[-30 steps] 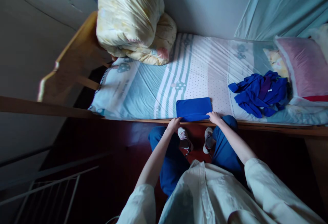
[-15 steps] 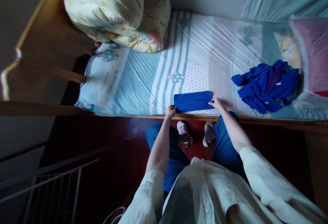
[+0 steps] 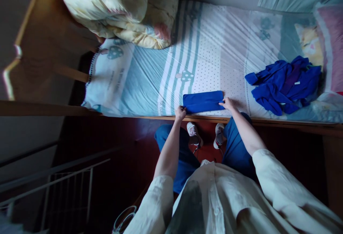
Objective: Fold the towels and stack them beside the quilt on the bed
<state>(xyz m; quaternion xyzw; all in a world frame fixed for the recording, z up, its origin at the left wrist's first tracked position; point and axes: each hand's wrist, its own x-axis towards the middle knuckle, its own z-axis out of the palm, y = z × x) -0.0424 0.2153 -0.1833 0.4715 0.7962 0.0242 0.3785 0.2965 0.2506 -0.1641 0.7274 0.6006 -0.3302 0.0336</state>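
A small blue cloth [image 3: 204,99] lies on the bed [image 3: 142,80], close to the front edge, right in front of the person's knees. It is one bright, deep blue all over, with no pattern that I can see. It is flat and neat, much wider than it is deep, like a long box shape. A line runs along it from side to side, and it looks folded there. Its back corners are a little round. The left hand [image 3: 180,113] has its grip on the front left corner, with the thumb and fingers pinching it. The right hand [image 3: 227,104] pinches the right end, and the cloth bends up a bit there. Off to the right, well apart, is a messy heap of blue clothes [image 3: 285,84] with a purple patch and a little white tag. A big yellow quilt [image 3: 158,12] sits at the back left.
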